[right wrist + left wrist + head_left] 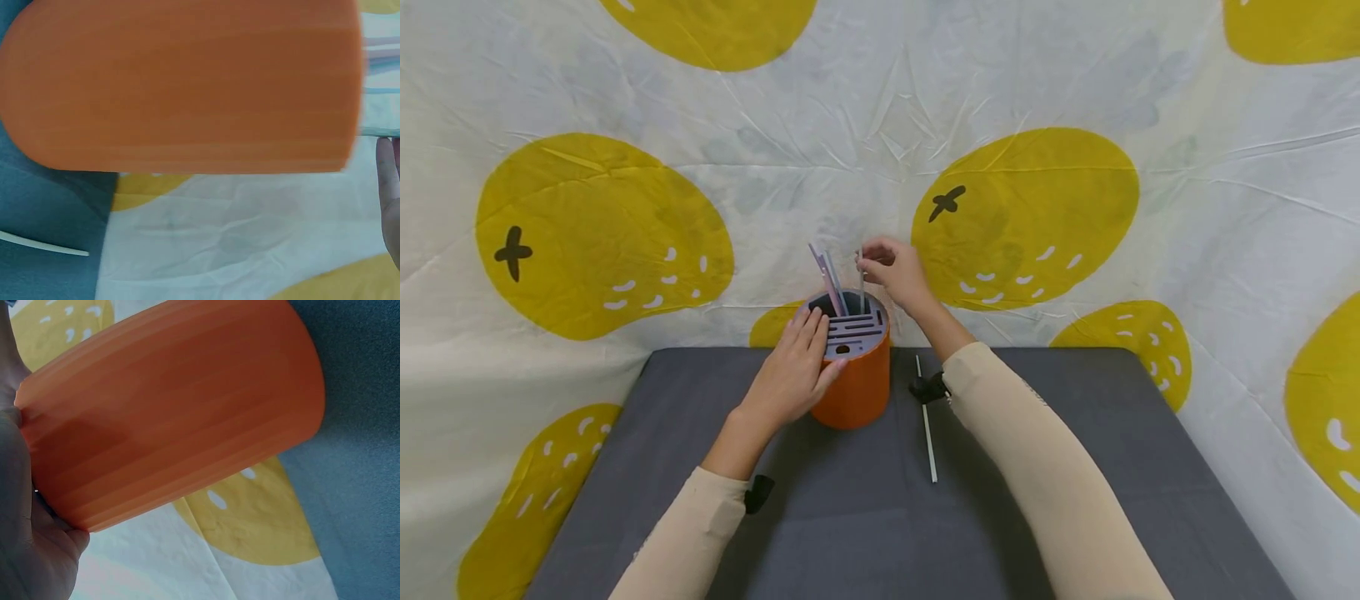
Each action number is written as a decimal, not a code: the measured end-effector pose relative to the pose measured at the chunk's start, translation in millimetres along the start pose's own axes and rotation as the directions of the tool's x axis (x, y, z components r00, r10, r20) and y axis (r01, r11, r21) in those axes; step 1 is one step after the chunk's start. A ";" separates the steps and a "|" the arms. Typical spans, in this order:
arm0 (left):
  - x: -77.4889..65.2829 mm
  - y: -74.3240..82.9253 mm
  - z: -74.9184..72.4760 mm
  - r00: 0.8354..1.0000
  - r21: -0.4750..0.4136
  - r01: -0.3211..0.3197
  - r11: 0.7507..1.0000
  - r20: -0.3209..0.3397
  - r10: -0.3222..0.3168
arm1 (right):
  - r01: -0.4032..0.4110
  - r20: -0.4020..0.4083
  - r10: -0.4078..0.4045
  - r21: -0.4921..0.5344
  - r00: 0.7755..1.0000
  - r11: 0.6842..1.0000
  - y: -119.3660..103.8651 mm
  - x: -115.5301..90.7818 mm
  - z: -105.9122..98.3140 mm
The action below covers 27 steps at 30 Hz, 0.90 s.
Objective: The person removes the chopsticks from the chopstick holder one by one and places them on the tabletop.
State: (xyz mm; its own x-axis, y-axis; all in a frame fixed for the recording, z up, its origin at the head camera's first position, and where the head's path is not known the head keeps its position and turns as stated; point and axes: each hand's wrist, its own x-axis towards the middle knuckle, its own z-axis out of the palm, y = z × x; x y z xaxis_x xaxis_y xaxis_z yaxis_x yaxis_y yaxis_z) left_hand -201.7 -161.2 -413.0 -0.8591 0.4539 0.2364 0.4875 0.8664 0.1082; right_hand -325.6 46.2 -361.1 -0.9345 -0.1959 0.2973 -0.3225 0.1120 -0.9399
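Note:
An orange cylindrical utensil holder (pixel 852 392) with a pale slotted top (pixel 853 333) stands near the table's back edge. My left hand (pixel 790 367) rests on its left rim, fingers stretched over the top and thumb along the front. In the left wrist view the holder's side (pixel 175 419) fills much of the picture. Above the back opening, my right hand (pixel 895 271) pinches an upright thin pale stick (pixel 861 283), its lower end inside the holder. Several pink and bluish sticks (pixel 829 279) lean to the left in the same opening.
Another thin white stick (pixel 929 442) lies on the dark grey table (pixel 850 533), right of the holder and below the right wrist. Behind the table hangs a white cloth (pixel 820 200) with yellow fruit shapes. Both wrists wear small black devices (pixel 758 494).

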 end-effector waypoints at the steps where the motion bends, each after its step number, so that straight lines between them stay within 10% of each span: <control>1: 0.2 0.1 0.3 1.000 0.001 0.000 1.000 -0.001 0.000 | 0.015 -0.011 -0.015 0.019 1.000 1.000 -1.9 0.1 -2.4; 12: -0.5 -2.2 -0.3 1.000 -0.015 0.006 1.000 -0.008 -0.006 | 0.168 -0.182 -0.127 0.236 0.975 0.957 -36.9 0.9 -32.1; 27: 0.9 0.0 -1.3 1.000 -0.013 -0.003 1.000 0.015 0.004 | 0.235 -0.356 -0.080 0.419 0.931 0.877 -66.1 -15.1 -84.2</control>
State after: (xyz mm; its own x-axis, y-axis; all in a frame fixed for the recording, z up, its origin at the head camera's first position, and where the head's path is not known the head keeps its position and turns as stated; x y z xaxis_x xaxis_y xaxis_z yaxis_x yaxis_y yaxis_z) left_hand -202.3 -161.1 -411.5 -0.8595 0.4602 0.2224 0.4926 0.8619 0.1202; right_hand -302.9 123.8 -289.3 -0.8981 0.1550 0.4117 -0.4395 -0.3565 -0.8245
